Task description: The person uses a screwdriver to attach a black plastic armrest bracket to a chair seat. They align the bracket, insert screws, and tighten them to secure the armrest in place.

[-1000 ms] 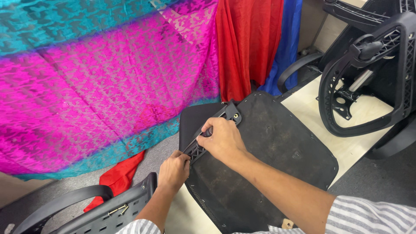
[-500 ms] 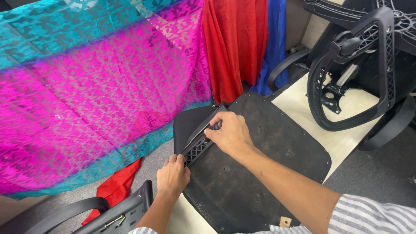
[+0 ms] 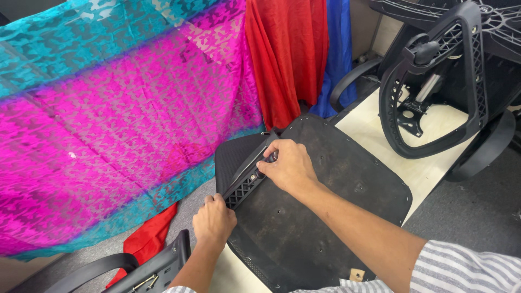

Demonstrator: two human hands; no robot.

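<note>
A black chair seat base lies upside down on a pale board, its fabric-covered underside facing up. Along its left edge runs a black ribbed plastic armrest bracket. My left hand grips the near end of the bracket. My right hand is closed over the bracket's far end, fingers curled around it. Both forearms reach in from the bottom, the right one in a striped sleeve.
A pink and teal patterned cloth hangs on the left, with red and blue cloths behind. A black chair frame with an armrest loop stands at the right. Another black chair part lies at the bottom left.
Both hands stay on the bracket at the seat's left edge. The view has shifted slightly, and the right hand has slid a little along the bracket.
</note>
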